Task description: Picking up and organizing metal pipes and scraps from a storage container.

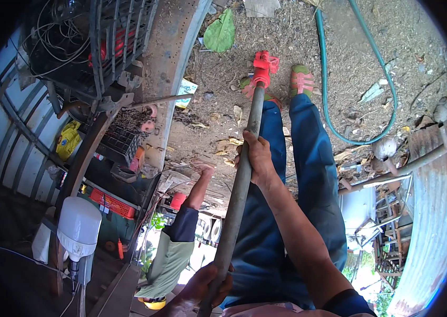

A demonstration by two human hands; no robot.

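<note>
Grey pole (236, 195), both hands' grip, probably firm

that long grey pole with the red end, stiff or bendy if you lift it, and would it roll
The pole runs straight between both hands, so probably stiff. Its round shaft would likely roll if laid down, though the red fitting might stop it. Its length suggests it is end-heavy.

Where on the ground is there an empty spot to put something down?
Bare dirt lies inside the green hose loop, right of the sandalled feet, and between the big leaf and the pole's red end. It is crowded by the rack on the left and scrap pile on the right.
</note>
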